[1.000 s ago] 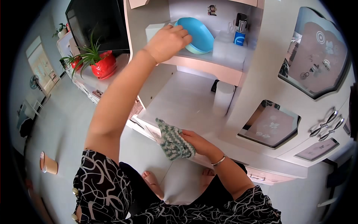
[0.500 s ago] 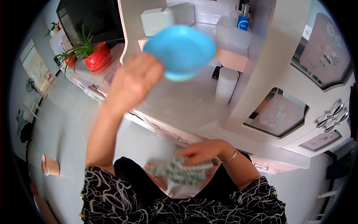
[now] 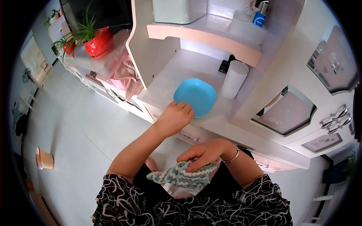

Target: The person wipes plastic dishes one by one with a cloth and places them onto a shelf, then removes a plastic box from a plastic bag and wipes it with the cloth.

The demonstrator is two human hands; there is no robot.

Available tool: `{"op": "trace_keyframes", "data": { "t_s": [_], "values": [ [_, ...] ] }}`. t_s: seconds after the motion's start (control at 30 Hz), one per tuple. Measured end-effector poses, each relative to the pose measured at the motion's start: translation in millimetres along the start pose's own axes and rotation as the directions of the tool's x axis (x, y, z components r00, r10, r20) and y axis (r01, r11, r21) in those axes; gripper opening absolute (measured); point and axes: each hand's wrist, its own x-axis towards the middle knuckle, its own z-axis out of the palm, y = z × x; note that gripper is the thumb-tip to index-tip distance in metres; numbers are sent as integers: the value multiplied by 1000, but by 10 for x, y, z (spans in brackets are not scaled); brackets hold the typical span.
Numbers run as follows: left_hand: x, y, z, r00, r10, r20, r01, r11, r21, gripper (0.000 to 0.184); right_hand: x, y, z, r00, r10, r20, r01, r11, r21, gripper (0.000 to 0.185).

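Observation:
My left hand (image 3: 175,117) grips the near-left rim of a light blue plate (image 3: 197,97), which lies on or just above the cabinet's countertop (image 3: 162,90). Whether its underside touches the surface I cannot tell. Close to my body, my right hand (image 3: 203,153) is closed on a folded green-and-white striped cloth (image 3: 184,175) above my lap. The thumb presses on top of the cloth, and a bracelet circles that wrist.
A white cylinder (image 3: 234,80) stands right of the plate, near a small black object (image 3: 225,64). Above runs a shelf (image 3: 211,34) bearing a pale box (image 3: 179,10) and a blue-labelled bottle (image 3: 259,19). Red plant pots (image 3: 98,42) sit left. A bin (image 3: 45,158) stands on the floor.
My left hand has brought the blue plate down from in front of the shelf to countertop level. My right hand stays with the cloth near my lap. The view has shifted slightly.

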Motion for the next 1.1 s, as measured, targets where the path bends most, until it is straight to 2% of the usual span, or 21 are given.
{"op": "trace_keyframes", "data": {
  "t_s": [0.17, 0.3, 0.4, 0.47, 0.5, 0.53, 0.57, 0.6, 0.63, 0.67, 0.7, 0.77, 0.8, 0.83, 0.87, 0.9, 0.93, 0.97, 1.0, 1.07, 1.1],
  "values": [
    [3, 21, -70, 982, 24, 189, -25, 1000, 1, 6, 79, -44, 127, 999, 7, 32, -10, 995, 99, 16],
    [25, -2, -63, 983, -15, 183, 18, 1000, -13, 3, 54, -50, 263, 1000, 1, 14, -3, 990, 142, 17],
    [6, -85, -9, 981, -105, 162, 130, 980, -151, 6, -30, -108, 293, 1000, 12, -28, -8, 991, 136, 19],
    [-4, -113, 0, 963, -247, 107, 267, 828, -492, 3, -117, -48, 308, 996, 26, -86, -14, 991, 135, 24],
    [8, -114, -38, 965, -241, 104, 261, 833, -488, 3, -174, 7, 304, 988, 43, -146, -23, 990, 139, 30],
    [29, -121, -76, 923, -332, 196, 380, 693, -613, 3, -235, 90, 328, 960, -49, -277, 82, 991, 108, 31],
    [43, -133, -116, 866, -399, 301, 484, 521, -703, 4, -292, 101, 327, 958, -57, -281, 87, 992, 97, 31],
    [44, -147, -128, 870, -395, 295, 478, 531, -700, 4, -347, 101, 328, 926, -47, -375, 122, 976, 181, 33],
    [33, -163, -108, 872, -409, 271, 443, 421, -791, 5, -407, 91, 336, 886, -27, -463, 166, 951, 261, 34],
    [24, -181, -84, 871, -424, 250, 397, 304, -866, 6, -484, 34, 306, 863, -59, -501, 195, 955, 224, 33],
    [19, -193, -65, 872, -422, 246, 394, 311, -865, 6, -544, 24, 305, 862, -65, -502, 199, 955, 218, 33],
    [11, -218, -33, 906, -399, -140, 222, 730, -646, 10, -622, 11, 297, 715, -65, -696, 247, 955, 164, 29],
    [9, -183, -112, 906, -399, -142, 222, 732, -644, 10, -624, -63, 369, 525, -26, -851, 161, 984, 70, 24],
    [-20, -102, -273, 846, -532, -29, 300, 521, -799, 11, -605, -125, 391, 535, -25, -844, 155, 986, 69, 24],
    [-50, -36, -403, 774, -624, 108, 344, 271, -899, 12, -586, -178, 392, 308, -87, -947, 261, 965, -4, 21],
    [-108, -1, -487, 768, -632, 103, 345, 272, -899, 12, -563, -220, 377, 59, -127, -990, 346, 933, -99, 18],
    [-183, 34, -557, 753, -643, 141, 324, 175, -930, 13, -544, -250, 342, 68, -129, -989, 344, 934, -98, 18],
    [-252, 81, -616, 740, -647, 182, 301, 76, -951, 14, -524, -276, 298, -64, -356, -932, 96, 928, -361, 17],
    [-298, 146, -658, 740, -649, 179, 272, 44, -961, 14, -493, -319, 279, -131, -583, -802, -182, 809, -559, 17],
    [-367, 263, -750, 759, -609, 229, 301, 17, -953, 12, -278, -401, 341, 2, -821, -571, -487, 498, -717, 20],
    [-400, 334, -768, 777, -566, 275, 328, -8, -945, 10, -71, -385, 383, 29, -836, -547, -408, 490, -770, 23]
  ]
}}
